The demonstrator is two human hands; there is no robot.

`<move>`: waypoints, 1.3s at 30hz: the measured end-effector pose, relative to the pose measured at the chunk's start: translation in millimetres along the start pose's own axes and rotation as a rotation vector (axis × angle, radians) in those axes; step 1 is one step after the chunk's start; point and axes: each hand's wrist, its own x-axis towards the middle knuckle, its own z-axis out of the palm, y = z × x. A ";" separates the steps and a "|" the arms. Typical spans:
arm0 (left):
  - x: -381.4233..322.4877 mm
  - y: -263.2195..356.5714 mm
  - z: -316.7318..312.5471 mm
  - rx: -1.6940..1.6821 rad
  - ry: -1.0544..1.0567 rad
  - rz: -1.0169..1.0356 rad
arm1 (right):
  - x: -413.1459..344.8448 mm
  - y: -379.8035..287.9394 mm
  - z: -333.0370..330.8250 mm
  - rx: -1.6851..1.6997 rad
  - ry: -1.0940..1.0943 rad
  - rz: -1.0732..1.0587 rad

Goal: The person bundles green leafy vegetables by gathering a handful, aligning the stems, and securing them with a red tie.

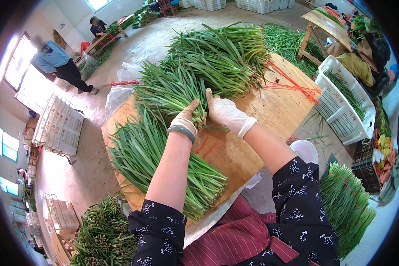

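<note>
My left hand, in a thin white glove with bare-looking soiled fingertips, is closed around the stem ends of a bunch of garlic chives. Beside it, my gloved right hand touches the bunch's right side, its index finger raised; whether it grips any stems is hard to tell. A large heap of chives lies behind my hands on the wooden table. Nearer me, a second pile of chives passes under my left forearm, stem ends to the right. Red ties lie on the table's right.
A white crate stands right of the table, near a white bowl. Tied chive bundles are at lower right, trimmings at lower left. Stacked crates stand left. One person stands farther off; another sits at a bench.
</note>
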 end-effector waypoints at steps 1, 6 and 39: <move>8.8 -3.3 -4.7 0.011 -0.018 0.024 | -0.7 -5.1 0.0 -0.023 0.012 -0.022; 48.9 -8.4 -29.1 0.133 -0.112 0.000 | -6.1 -18.5 9.8 -0.029 0.135 -0.126; -133.1 188.1 -37.6 -0.182 -0.639 0.292 | 57.3 -4.4 61.5 -0.411 0.366 -0.221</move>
